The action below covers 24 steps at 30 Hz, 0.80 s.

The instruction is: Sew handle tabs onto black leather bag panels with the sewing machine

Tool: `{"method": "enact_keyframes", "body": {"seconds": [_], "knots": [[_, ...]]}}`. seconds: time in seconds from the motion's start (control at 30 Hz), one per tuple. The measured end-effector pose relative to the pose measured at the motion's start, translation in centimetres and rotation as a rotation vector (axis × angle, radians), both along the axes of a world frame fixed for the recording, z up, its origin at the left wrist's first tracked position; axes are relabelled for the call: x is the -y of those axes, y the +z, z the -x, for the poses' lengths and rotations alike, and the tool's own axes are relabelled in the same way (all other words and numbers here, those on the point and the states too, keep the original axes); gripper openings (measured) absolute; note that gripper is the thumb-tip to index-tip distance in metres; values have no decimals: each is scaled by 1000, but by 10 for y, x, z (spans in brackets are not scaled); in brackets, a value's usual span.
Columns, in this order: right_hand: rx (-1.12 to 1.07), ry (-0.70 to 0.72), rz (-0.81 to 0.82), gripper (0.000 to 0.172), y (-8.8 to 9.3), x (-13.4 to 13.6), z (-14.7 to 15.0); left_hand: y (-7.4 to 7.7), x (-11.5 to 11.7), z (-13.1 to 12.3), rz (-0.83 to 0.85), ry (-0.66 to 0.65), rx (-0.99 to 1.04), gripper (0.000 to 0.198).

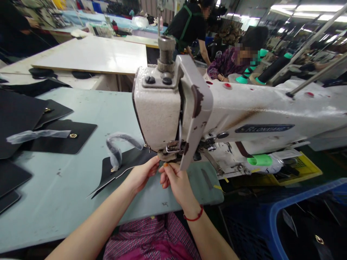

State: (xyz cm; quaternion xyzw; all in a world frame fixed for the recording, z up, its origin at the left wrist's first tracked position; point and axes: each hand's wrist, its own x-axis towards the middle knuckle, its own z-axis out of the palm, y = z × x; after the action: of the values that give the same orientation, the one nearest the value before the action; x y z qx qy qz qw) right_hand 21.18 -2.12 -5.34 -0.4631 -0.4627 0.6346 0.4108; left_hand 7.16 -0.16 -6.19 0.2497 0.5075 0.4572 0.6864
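Observation:
A white industrial sewing machine (159, 112) stands in front of me, its paint chipped on the guard. A black leather-like panel (127, 161) runs in under its needle area, with a plastic-wrapped handle (115, 151) arched over it. My left hand (145, 175) pinches the panel's near edge just left of the presser foot. Close beside it, my right hand (173, 178) is closed, thumb and forefinger together right below the foot. What my right fingers hold is hidden or too small to make out. The needle itself is concealed behind the guard.
More black panels (59, 139) with gold hardware lie at the left of the pale green table (67, 202). A blue plastic crate (279, 213) with black pieces stands at lower right, below a yellow tray (311, 168). Thread cones (273, 68) and co-workers are behind the machine.

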Motion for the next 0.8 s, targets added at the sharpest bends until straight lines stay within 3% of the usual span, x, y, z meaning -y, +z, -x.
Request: {"method": "enact_keyframes", "body": {"seconds": [0.5, 0.8], "knots": [[-67, 143, 93, 43, -8, 27, -2, -6, -6, -2, -95, 62, 41, 38], [-62, 152, 102, 43, -13, 29, -7, -1, 7, -27, -83, 220, 106, 43]]}}
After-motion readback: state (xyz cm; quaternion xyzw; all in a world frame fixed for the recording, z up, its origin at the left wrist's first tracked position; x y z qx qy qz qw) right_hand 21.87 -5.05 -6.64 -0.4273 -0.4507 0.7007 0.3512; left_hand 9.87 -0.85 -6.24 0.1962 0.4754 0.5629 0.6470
